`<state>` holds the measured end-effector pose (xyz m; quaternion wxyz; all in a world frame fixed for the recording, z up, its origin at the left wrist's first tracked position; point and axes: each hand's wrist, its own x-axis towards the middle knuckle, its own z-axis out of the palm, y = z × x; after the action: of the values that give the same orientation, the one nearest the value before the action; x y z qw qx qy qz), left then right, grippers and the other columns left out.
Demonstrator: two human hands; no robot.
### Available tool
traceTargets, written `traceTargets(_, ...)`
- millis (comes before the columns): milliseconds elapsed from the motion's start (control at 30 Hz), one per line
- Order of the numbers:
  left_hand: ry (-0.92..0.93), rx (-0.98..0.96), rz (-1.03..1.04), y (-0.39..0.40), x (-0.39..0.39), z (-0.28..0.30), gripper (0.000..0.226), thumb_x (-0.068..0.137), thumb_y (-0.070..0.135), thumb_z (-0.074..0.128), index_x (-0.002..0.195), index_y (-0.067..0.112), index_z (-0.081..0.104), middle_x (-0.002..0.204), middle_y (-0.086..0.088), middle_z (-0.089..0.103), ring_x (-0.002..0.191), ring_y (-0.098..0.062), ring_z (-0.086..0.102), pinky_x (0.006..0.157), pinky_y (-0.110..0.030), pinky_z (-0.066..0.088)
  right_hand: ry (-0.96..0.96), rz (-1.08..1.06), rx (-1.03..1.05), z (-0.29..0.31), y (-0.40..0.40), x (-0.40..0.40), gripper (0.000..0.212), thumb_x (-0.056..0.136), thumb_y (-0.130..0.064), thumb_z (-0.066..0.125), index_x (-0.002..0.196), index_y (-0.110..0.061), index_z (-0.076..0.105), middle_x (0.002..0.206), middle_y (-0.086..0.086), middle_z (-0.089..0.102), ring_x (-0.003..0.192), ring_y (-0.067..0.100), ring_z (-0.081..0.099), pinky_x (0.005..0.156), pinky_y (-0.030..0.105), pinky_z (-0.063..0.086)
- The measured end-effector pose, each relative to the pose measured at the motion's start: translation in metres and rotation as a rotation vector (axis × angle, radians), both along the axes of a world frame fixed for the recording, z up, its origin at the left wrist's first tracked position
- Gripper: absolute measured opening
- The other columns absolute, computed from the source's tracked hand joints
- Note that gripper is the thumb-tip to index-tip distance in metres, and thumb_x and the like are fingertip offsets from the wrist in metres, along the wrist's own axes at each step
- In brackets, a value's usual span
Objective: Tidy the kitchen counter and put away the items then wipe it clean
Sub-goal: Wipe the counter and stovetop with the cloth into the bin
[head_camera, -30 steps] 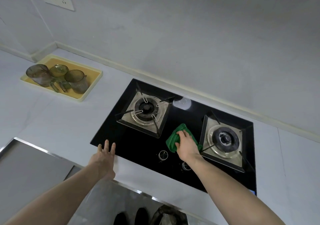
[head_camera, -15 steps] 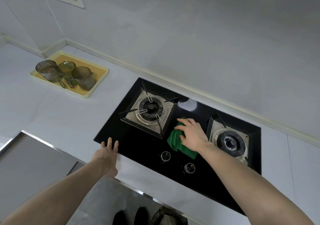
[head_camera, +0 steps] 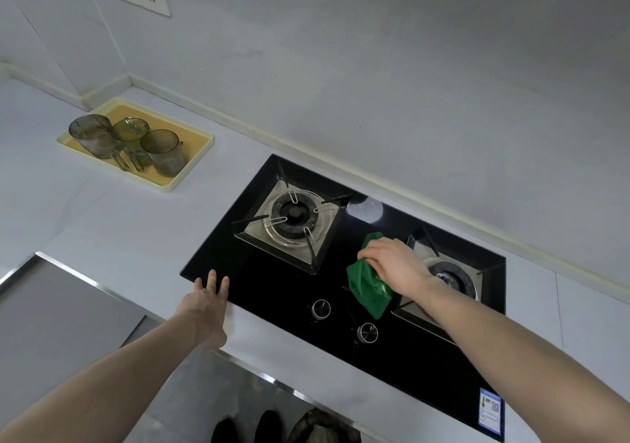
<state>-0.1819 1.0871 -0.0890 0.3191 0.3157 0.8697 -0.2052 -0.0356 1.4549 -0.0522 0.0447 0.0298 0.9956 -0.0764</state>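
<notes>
The white counter (head_camera: pixel 102 224) carries a black glass gas hob (head_camera: pixel 272 292) with two burners. A yellow tray (head_camera: pixel 191 166) holding three glass mugs (head_camera: pixel 163 149) sits well apart in the corner. The right hand (head_camera: pixel 395 265) presses the green cloth (head_camera: pixel 366 289) onto the glass between the burners, fingers curled over it. The left hand (head_camera: pixel 204 303) rests at the hob's front corner, fingers straight and slightly spread. Wiping well here probably means overlapping strokes, steady pressure, and skirting the knobs (head_camera: pixel 320 308) and pan supports.

a crumpled green cloth (head_camera: pixel 366 289) lies on the black glass hob (head_camera: pixel 272 289), between its 2 burners.
</notes>
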Motion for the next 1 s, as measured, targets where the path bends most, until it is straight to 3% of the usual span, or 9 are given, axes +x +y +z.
traceTargets(100,-0.001,0.0,0.005,-0.001,0.0,0.001,0.111,0.081,0.025,0.06,0.159,0.017,-0.018,0.168,-0.014,-0.019,0.155,-0.041,0.001,0.105,-0.034,0.049,-0.001,-0.018,0.011,-0.003,0.007,0.027,0.021,0.098,-0.017,0.061,0.112,-0.024,0.076,0.104,-0.009,0.071,0.094,0.016,0.067,0.088,0.037,0.054)
traceTargets(267,-0.006,-0.001,0.01,0.001,0.0,0.003,0.11,0.08,0.024,0.059,0.16,0.017,-0.018,0.168,-0.013,-0.019,0.156,-0.04,0.002,0.106,-0.034,0.049,-0.414,-0.205,0.039,-0.015,-0.011,0.053,0.043,0.09,-0.02,0.057,0.13,-0.03,0.066,0.133,-0.01,0.062,0.119,0.021,0.062,0.102,0.034,0.049)
traceTargets(400,-0.008,0.005,0.005,0.001,0.0,0.004,0.11,0.08,0.025,0.059,0.16,0.017,-0.017,0.168,-0.014,-0.018,0.156,-0.041,0.002,0.105,-0.033,0.048,-0.259,-0.373,0.041,-0.006,-0.018,0.037,0.04,0.089,-0.027,0.054,0.127,-0.027,0.067,0.134,-0.004,0.058,0.122,0.021,0.051,0.102,0.031,0.046)
traceTargets(500,-0.014,0.007,0.01,0.001,0.0,0.004,0.11,0.08,0.023,0.058,0.16,0.017,-0.017,0.168,-0.014,-0.018,0.155,-0.041,0.002,0.105,-0.033,0.049,-0.352,-0.479,-0.082,-0.017,-0.026,0.024,0.07,0.097,-0.041,0.054,0.159,-0.026,0.027,0.165,0.006,0.023,0.15,0.031,0.024,0.123,0.04,0.026)
traceTargets(567,-0.019,0.008,0.011,0.001,-0.001,0.004,0.109,0.081,0.023,0.058,0.16,0.017,-0.017,0.168,-0.014,-0.018,0.155,-0.041,0.002,0.106,-0.033,0.048,-0.518,-0.545,-0.163,-0.033,-0.035,0.019,0.077,0.102,-0.049,0.045,0.162,-0.031,0.001,0.17,0.004,-0.007,0.156,0.034,-0.002,0.127,0.047,0.013)
traceTargets(700,-0.027,0.031,0.032,0.001,-0.004,0.001,0.108,0.081,0.025,0.058,0.16,0.019,-0.016,0.168,-0.014,-0.019,0.155,-0.041,0.001,0.102,-0.033,0.05,-0.587,-0.641,-0.256,-0.051,-0.049,0.005,0.073,0.104,-0.054,0.03,0.16,-0.033,-0.012,0.165,0.001,-0.029,0.153,0.036,-0.02,0.124,0.061,0.007)
traceTargets(800,-0.034,0.037,0.026,-0.001,-0.003,0.0,0.108,0.083,0.029,0.059,0.16,0.019,-0.016,0.168,-0.014,-0.019,0.155,-0.042,0.0,0.1,-0.032,0.052,-0.647,-0.548,-0.157,-0.049,-0.054,0.003,0.083,0.1,-0.065,0.03,0.16,-0.03,-0.014,0.165,0.004,-0.029,0.154,0.038,-0.016,0.123,0.059,0.003)
traceTargets(1000,-0.025,0.012,0.031,-0.001,0.0,0.0,0.107,0.084,0.029,0.058,0.159,0.018,-0.017,0.167,-0.013,-0.02,0.155,-0.042,-0.001,0.103,-0.034,0.051,-0.602,-0.166,0.135,-0.043,-0.078,0.035,0.085,0.097,-0.06,0.038,0.162,-0.026,-0.006,0.17,0.006,-0.011,0.157,0.031,0.003,0.121,0.062,-0.012)
